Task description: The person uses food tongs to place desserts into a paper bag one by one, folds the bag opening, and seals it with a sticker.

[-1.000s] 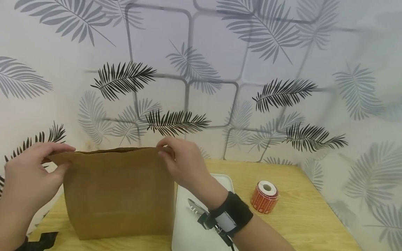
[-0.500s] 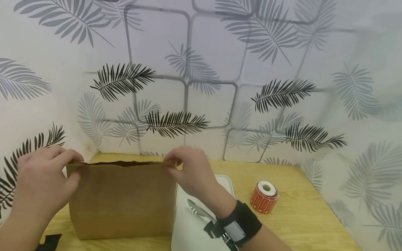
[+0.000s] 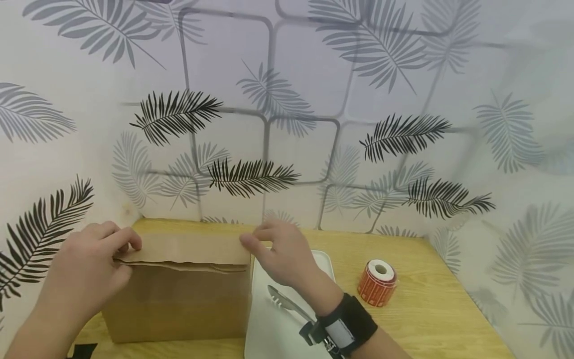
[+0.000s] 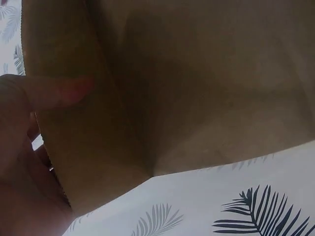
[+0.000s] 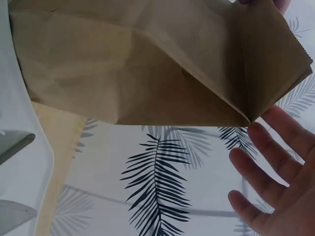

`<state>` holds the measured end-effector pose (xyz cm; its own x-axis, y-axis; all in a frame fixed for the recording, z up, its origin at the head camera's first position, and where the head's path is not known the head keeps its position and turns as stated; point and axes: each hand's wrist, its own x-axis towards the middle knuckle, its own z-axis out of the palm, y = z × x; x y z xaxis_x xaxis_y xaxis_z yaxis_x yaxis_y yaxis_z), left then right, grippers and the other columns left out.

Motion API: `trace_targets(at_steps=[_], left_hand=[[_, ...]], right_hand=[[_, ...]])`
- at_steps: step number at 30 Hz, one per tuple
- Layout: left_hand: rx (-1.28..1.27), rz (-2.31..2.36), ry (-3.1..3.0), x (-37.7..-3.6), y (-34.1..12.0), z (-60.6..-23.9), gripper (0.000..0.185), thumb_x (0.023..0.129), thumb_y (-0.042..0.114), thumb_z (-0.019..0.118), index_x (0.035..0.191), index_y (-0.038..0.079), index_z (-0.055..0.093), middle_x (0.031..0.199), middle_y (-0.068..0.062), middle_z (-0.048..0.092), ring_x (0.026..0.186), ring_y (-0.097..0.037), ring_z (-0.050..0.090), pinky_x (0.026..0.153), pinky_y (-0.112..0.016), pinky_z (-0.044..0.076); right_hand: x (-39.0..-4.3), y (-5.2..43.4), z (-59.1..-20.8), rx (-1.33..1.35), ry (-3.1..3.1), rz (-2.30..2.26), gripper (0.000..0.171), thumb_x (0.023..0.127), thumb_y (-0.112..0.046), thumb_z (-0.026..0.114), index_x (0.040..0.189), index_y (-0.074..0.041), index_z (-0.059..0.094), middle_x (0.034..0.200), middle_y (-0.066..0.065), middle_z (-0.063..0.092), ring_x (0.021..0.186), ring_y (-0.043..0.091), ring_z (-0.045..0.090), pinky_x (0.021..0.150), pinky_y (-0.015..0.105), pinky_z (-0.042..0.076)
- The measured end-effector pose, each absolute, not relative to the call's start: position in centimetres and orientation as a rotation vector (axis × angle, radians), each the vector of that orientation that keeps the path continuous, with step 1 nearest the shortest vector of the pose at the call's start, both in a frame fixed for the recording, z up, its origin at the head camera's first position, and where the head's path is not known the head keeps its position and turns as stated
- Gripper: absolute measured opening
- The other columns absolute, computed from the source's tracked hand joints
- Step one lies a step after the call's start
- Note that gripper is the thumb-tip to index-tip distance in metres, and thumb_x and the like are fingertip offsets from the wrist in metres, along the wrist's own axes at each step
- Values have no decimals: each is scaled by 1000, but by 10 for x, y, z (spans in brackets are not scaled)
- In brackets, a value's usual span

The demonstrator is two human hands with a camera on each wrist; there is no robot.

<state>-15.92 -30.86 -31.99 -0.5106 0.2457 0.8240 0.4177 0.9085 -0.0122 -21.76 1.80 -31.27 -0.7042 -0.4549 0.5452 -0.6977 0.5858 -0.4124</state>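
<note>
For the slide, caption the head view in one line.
Both hands, left hand and right hand, fold down the brown paper bag top beside a white tray with tongs.

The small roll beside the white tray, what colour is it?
Orange roll with white core; head view.

White tray (image 3: 269, 329) lying on wooden table (image 3: 439, 309), metal tongs (image 3: 287, 301) resting in it. Orange label roll (image 3: 377, 281) standing upright right of tray, apart from it. Leaf-print wallpaper (image 3: 314, 99) covering walls behind. Black object (image 3: 82, 350) showing at bottom left edge.
</note>
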Motion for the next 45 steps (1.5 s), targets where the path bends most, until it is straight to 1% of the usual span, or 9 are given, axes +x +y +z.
trace_targets(at_steps=[2,5,8,11,15,23,30,41,45], left_hand=[[-491,-222,-2143,-159,-306,-323,32,52,2,64,79,21,66,68,11,52,63,-14,46,56,-34,35],[-533,-223,-2159,-160,-300,-329,33,52,5,70,81,20,67,69,12,52,64,-12,46,61,-36,37],[-566,-242,-2197,-159,-293,-335,36,53,9,80,85,19,67,74,9,59,70,-16,55,74,-41,40],[-552,-243,-2281,-156,-286,-339,42,55,21,92,90,19,68,88,1,68,87,-27,67,85,-51,43],[-523,-213,-2302,-157,-271,-345,34,65,31,90,89,18,69,91,-4,68,90,-36,69,81,-58,48],[-535,-350,-2137,-169,-227,-357,16,75,9,81,87,12,71,86,-7,66,81,-31,68,80,-52,50],[-614,-385,-2069,-184,-186,-356,18,81,7,83,97,9,76,94,-9,67,79,-28,69,68,-43,57],[-559,-387,-2186,-195,-162,-345,14,81,8,86,84,7,73,84,-4,69,83,-26,65,74,-37,55],[-554,-372,-2208,-198,-163,-345,12,84,10,84,83,10,72,86,-3,70,89,-29,63,78,-40,51]], right_hand=[[-220,16,-315,902,-2427,895,47,105,-49,55,93,-14,84,94,-1,79,95,17,72,85,36,57],[-222,13,-319,837,-2477,925,18,98,-29,71,102,-15,81,95,0,79,95,18,73,84,36,57],[-223,12,-323,769,-2562,959,25,96,-27,75,117,-16,78,99,1,79,97,20,73,83,36,57],[-223,12,-326,713,-2620,968,25,96,-31,74,117,-17,79,103,1,79,99,21,73,83,36,57],[-224,13,-330,699,-2622,925,16,96,-30,75,102,-18,83,104,-1,79,101,20,73,85,37,58],[-223,12,-337,670,-2609,871,12,94,-30,78,92,-20,84,98,-6,77,102,16,73,81,31,57],[-220,11,-338,677,-2591,825,10,93,-29,78,93,-20,84,101,-5,79,102,16,74,82,32,59],[-221,10,-341,730,-2591,819,11,95,-28,76,96,-18,83,96,-5,79,84,12,68,67,22,49],[-221,11,-339,744,-2602,825,12,96,-29,75,97,-19,83,98,-6,79,87,12,68,71,24,51]])
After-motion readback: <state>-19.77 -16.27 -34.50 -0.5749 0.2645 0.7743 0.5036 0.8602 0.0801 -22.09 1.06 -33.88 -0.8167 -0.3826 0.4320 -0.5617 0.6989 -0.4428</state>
